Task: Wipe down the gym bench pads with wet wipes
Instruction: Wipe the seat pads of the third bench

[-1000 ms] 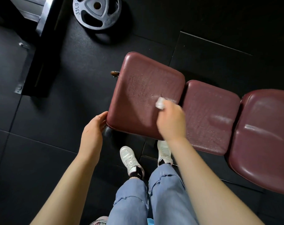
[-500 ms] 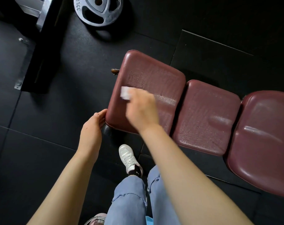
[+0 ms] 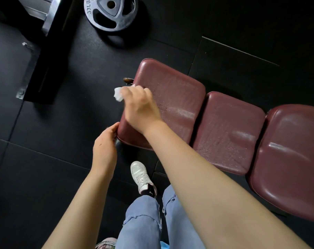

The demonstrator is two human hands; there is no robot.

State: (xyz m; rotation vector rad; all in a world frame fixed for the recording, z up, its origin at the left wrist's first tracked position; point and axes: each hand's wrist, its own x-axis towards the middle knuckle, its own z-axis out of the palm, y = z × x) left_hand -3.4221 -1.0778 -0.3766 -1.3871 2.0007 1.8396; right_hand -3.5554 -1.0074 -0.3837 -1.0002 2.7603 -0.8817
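Observation:
A gym bench with three dark red pads runs from the centre to the right. My right hand (image 3: 141,106) grips a crumpled white wet wipe (image 3: 118,94) at the left edge of the left pad (image 3: 176,97); the wipe sticks out past the pad's edge. My left hand (image 3: 106,143) holds the near left corner of that pad, fingers curled round its rim. The middle pad (image 3: 228,133) and the right pad (image 3: 292,159) show wet, glossy streaks.
A grey 33 LB weight plate (image 3: 110,13) lies on the black rubber floor at the top. A black metal frame base (image 3: 44,56) stands at upper left. My white shoe (image 3: 141,175) and jeans are below the bench.
My right hand has swept the wipe leftwards across the left pad, from its right side to its left edge. My left hand has stayed on the pad's corner.

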